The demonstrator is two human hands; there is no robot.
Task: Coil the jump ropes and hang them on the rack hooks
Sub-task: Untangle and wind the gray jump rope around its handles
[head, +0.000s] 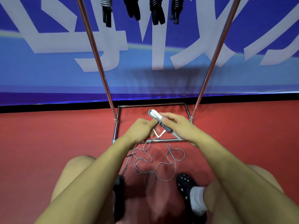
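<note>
Red floor (242, 143) underneath; right hand (179, 125) clamped on white handles (156, 114), left hand (140, 130) pinching grey rope (161, 168) loosely strewn below.

Four coiled ropes (155, 8) hang; one grey rope (161, 162) held; two shoes (186, 183).

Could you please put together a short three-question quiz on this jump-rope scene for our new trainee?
1. True or false: the grey cord lying loose on the red floor is already fully wound around the white handles.
2. How many coiled ropes already hang at the top of the rack? A) two B) four C) six
3. Which hand grips the handle bundle, and which one feeds the cord?

Key
1. False; much cord is still unwound on the floor.
2. B; four hanging ropes are in view.
3. The right hand grips the bundle; the left hand feeds the cord.
</note>
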